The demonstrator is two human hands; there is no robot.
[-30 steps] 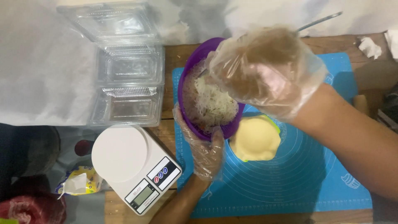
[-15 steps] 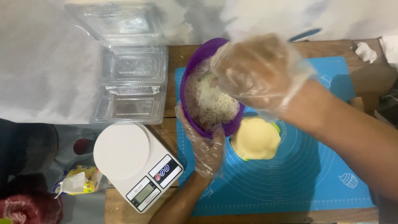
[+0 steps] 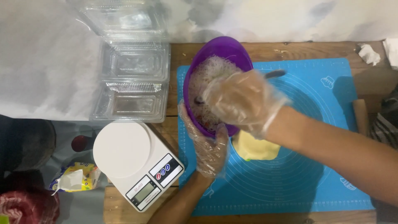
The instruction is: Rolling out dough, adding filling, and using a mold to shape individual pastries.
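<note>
A purple bowl (image 3: 226, 47) of thin white noodles (image 3: 207, 74) is tilted on the blue silicone mat (image 3: 315, 166). My left hand (image 3: 207, 145), in a clear plastic glove, grips the bowl's near rim from below. My right hand (image 3: 242, 101), also gloved, is over the bowl and holds a dark-handled utensil (image 3: 273, 75) whose tip is in the noodles. A flat piece of yellow dough (image 3: 257, 149) lies on the mat just below the bowl, partly hidden by my right wrist.
A white kitchen scale (image 3: 128, 159) sits left of the mat. Clear plastic hinged containers (image 3: 132, 83) are stacked behind it. A yellow wrapper (image 3: 74, 178) lies at the lower left. Crumpled tissue (image 3: 367, 54) rests at the back right of the wooden table.
My right hand dropped from above the bowl's right side down into the bowl with the utensil. The bowl tilted more toward me; the left hand stayed on its rim.
</note>
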